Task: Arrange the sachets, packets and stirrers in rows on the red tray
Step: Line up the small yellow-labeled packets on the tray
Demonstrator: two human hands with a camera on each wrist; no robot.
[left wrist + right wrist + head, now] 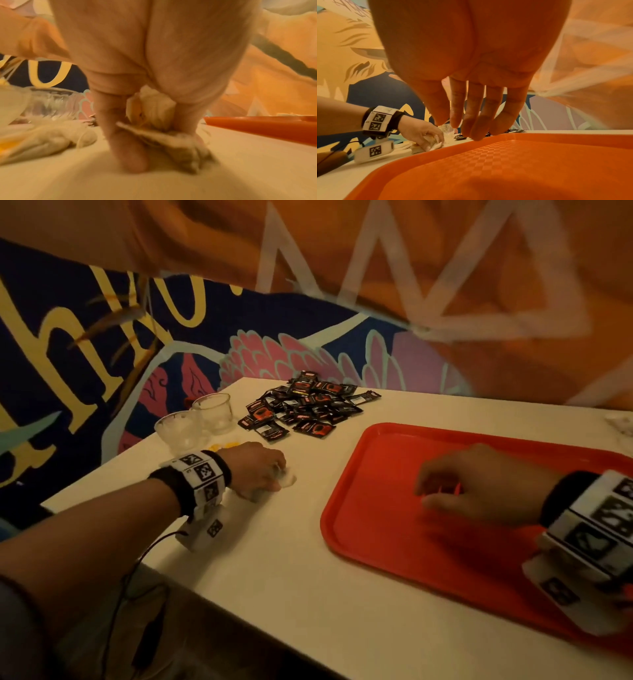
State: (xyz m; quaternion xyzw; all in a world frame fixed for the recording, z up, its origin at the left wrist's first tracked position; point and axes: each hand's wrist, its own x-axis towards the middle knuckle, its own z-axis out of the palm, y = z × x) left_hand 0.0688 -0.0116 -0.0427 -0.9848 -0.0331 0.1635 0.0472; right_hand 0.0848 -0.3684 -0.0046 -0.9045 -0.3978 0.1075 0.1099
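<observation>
My left hand (274,477) rests on the white table left of the tray and pinches a few white paper sachets (154,108) between thumb and fingers. More white sachets (51,136) lie loose beside it. My right hand (426,494) hovers over the red tray (376,542) with its fingers (474,121) straight and pointing down, holding nothing. The tray's checkered floor (522,169) is bare where it shows. A heap of black-and-red packets (308,405) lies at the far side of the table. No stirrers show.
Two small glass cups (212,409) (178,429) stand near the table's left edge, with something yellow (226,445) beside them. A painted wall runs close behind the table. A cable hangs from my left wrist band (202,477).
</observation>
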